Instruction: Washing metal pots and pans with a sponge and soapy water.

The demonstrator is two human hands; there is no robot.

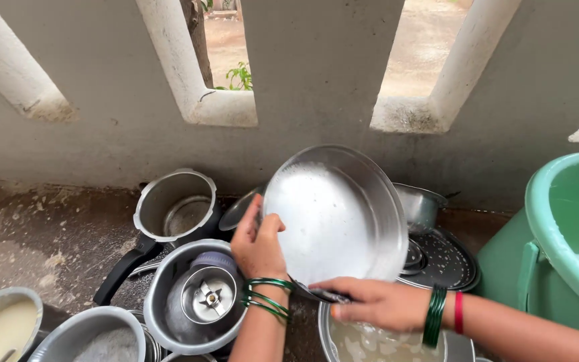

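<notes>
A pale plastered wall point(316, 100) with slanted openings fills the background, and at the far right stands a large mint-green plastic tub point(564, 228) with water in it. Tilted up in the middle, above the wet concrete floor point(48, 228), is a wide round steel pan point(336, 214) coated inside with white lather, its open side facing the camera. The left hand point(257, 247) (green bangles at the wrist) grips the pan's left rim, thumb on the inner face and fingers curled behind the edge. The right hand point(376, 303) sits at the pan's lower rim, fingers pressed together and closed on something dark that I cannot make out. Under it lies a steel bowl of soapy water point(363, 342). To the left stand an open steel pressure cooker with a black handle point(172, 211) and a steel mixer jar with blades point(199, 298).
</notes>
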